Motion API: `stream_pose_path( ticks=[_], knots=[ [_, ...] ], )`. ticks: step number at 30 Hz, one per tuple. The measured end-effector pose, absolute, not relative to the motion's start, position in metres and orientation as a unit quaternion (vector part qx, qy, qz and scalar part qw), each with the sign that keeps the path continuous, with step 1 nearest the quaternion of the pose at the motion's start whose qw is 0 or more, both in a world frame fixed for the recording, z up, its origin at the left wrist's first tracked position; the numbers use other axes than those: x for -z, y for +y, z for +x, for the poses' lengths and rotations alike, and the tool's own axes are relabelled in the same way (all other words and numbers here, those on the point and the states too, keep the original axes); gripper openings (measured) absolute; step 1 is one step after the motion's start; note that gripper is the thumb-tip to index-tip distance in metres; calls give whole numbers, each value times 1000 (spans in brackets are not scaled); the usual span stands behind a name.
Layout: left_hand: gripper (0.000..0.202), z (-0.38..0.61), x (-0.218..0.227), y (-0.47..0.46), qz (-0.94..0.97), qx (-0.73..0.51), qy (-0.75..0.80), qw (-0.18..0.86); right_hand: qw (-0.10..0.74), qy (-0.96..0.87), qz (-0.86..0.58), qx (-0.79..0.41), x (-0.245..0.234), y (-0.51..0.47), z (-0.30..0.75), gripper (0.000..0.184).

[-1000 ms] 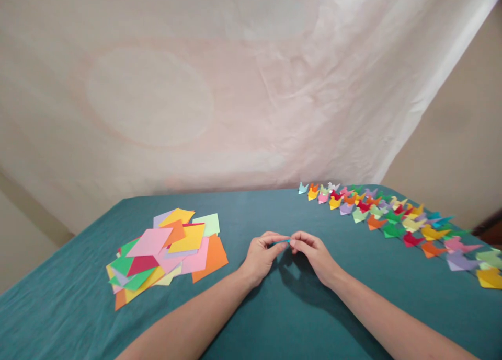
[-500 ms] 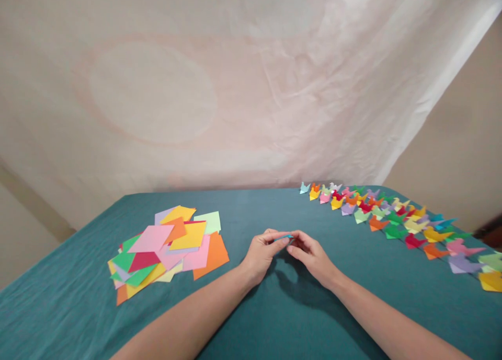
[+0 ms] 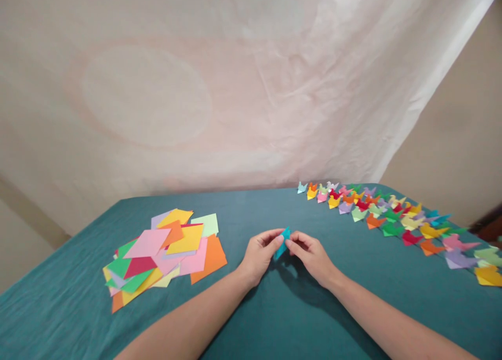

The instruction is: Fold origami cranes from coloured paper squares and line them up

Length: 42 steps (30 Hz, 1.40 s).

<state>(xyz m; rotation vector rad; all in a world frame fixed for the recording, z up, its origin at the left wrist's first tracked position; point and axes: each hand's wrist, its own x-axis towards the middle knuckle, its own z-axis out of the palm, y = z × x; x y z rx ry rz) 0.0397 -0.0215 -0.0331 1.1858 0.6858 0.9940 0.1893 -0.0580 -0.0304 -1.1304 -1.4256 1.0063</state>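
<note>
A small folded piece of blue origami paper is held between my two hands, just above the table. My left hand pinches its left side with thumb and fingers. On the other side, my right hand grips the right edge between thumb and bent fingers. The fingertips hide part of the folds. To the right stand several rows of folded paper birds in many colours.
Loose coloured paper squares lie in an overlapping heap on the left. A dark green cloth covers the table. Behind its far edge hangs a pale, wrinkled sheet.
The blue paper has turned from nearly edge-on to show a broad folded face. My hands stay close together in almost the same place. The view has shifted slightly.
</note>
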Motion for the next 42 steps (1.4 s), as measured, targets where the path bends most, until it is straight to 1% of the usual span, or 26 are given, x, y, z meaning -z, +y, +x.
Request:
stream_pose_path(
  ticks=[7, 12, 19, 24, 31, 35, 42],
  knots=[
    [43, 38, 37, -19, 573, -450, 352, 589, 514, -570, -482, -423, 33, -57, 190, 23],
    [44, 37, 38, -18, 589, -454, 357, 565, 511, -575, -491, -408, 32, -59, 189, 24],
    [30, 38, 37, -18, 619, -427, 333, 569, 487, -629, -488, -359, 34, -59, 188, 24],
    [28, 38, 38, -18, 604, -438, 345, 569, 529, -563, -494, -399, 33, -59, 192, 25],
    [18, 36, 30, -24, 677, -480, 349, 436, 547, -514, -482, -452, 32, -59, 192, 29],
    [14, 36, 26, -28, 697, -488, 341, 399, 554, -513, -460, -468, 33, -59, 190, 26],
    [15, 33, 28, -28, 743, -470, 341, 333, 555, -502, -456, -481, 31, -60, 189, 25]
  ],
)
